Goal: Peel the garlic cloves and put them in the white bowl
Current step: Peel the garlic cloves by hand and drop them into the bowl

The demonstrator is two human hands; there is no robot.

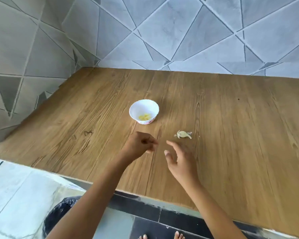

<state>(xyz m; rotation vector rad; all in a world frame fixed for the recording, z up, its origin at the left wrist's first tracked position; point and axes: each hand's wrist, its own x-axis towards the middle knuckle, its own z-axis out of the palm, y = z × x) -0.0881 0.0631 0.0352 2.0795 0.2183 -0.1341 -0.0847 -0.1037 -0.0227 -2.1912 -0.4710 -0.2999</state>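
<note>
Left hand: I see it over the tabletop with its fingers curled in toward the thumb. It is blurred, so I cannot tell whether it pinches anything.
Right hand: just beside the left, fingers loosely spread, holding nothing.
Garlic: a papery-skinned piece lying on the tabletop, near my right fingertips but apart from them.
White bowl: upright beyond the left hand, with pale yellow peeled cloves in its bottom.
Tabletop: brown wood grain.
Wall: grey tiles behind and to the left.
</note>
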